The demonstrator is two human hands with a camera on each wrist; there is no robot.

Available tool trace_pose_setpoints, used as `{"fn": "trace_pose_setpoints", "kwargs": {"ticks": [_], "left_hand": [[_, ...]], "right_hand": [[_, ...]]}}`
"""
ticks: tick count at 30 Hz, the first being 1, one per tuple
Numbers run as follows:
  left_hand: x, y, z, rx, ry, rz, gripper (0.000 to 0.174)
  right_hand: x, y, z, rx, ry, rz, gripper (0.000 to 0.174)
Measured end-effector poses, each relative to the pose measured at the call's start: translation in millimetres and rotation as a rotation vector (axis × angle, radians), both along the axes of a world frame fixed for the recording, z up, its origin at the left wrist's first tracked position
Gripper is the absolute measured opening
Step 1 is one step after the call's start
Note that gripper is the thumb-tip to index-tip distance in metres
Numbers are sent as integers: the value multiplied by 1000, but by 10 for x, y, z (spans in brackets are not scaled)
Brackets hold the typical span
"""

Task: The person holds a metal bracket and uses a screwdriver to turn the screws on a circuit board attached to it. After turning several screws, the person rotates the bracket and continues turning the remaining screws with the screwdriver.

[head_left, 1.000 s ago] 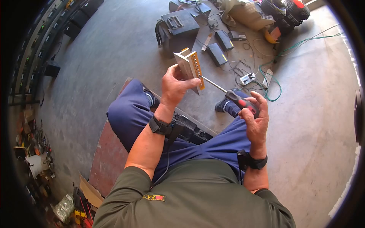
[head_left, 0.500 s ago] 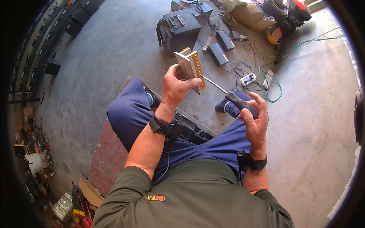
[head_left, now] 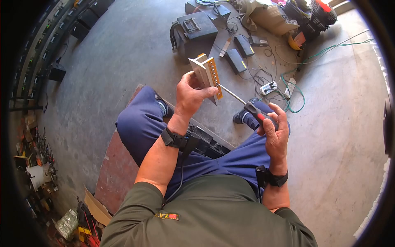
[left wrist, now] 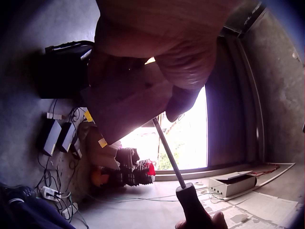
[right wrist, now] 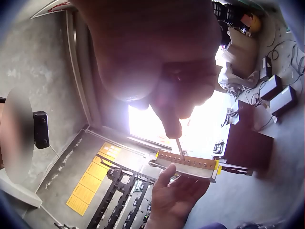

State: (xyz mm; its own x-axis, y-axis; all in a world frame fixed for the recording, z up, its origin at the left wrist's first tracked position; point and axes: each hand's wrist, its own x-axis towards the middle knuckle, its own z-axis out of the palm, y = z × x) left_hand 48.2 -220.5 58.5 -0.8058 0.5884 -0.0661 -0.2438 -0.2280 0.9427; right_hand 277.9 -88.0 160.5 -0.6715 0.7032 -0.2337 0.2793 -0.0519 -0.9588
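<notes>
My left hand (head_left: pixel 190 95) holds a metal bracket (head_left: pixel 200 75) in the air over the lap, with the thumb on its near side. Along the bracket's right edge runs an orange strip (head_left: pixel 213 71) set with a row of several screws. My right hand (head_left: pixel 277 138) grips a screwdriver (head_left: pixel 256 110) by its black and red handle. Its shaft slants up and left, the tip at one of the screws beside the left thumb. The right wrist view has the shaft (right wrist: pixel 179 147) meeting the strip (right wrist: pixel 198 163) from above. In the left wrist view the bracket (left wrist: pixel 131 102) hides the tip.
A black case (head_left: pixel 195 29) stands on the floor ahead, with black boxes (head_left: pixel 235 61), loose cables and a white power strip (head_left: pixel 289 87) to its right. A green cord (head_left: pixel 302 96) loops nearby. Racks (head_left: pixel 39 53) line the left; clutter lies at lower left.
The screwdriver handle has turned in my right hand: its red patch went out of sight and shows again now. The fingers have shifted on the handle. My left hand and the bracket stay nearly still.
</notes>
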Motion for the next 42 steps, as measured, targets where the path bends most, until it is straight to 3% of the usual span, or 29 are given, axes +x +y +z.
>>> {"fn": "trace_pose_setpoints", "kwargs": {"ticks": [4,6,10,12,15,16,18,22,24,29,31,32,36,38,42], "left_hand": [[-7,-2,32,-22,-8,-11,67],[-13,4,27,-19,-11,-14,67],[-27,6,-11,-19,4,-13,67],[-18,4,-16,-4,1,-22,67],[-21,6,-6,-11,10,0,66],[-22,6,5,1,2,-6,67],[-19,7,10,11,-9,-15,67],[-22,4,-13,-2,1,-4,67],[-27,1,-22,-7,3,-9,67],[-12,5,20,13,5,-7,67],[-8,6,14,-1,9,-9,67],[-11,7,12,-16,16,-10,67],[-25,6,0,-17,20,-12,68],[-28,11,-31,1,23,-5,69],[-34,6,-6,-13,24,-15,69]], "right_hand": [[24,54,-75,-4,3,31,58],[-1,79,-127,538,123,207,52],[25,34,-109,339,83,117,52],[54,59,-82,-16,-3,32,58],[74,82,-105,-72,-28,25,60],[70,77,-141,-73,-29,24,60],[44,57,-212,352,55,160,56],[43,26,-192,318,79,152,56],[31,6,-111,80,83,61,54],[78,97,-124,6,41,44,45],[31,47,-82,149,38,88,45],[35,68,-144,359,68,167,47],[43,43,-146,398,118,157,47],[45,31,-83,171,96,73,48],[79,96,-108,82,52,35,49]]}}
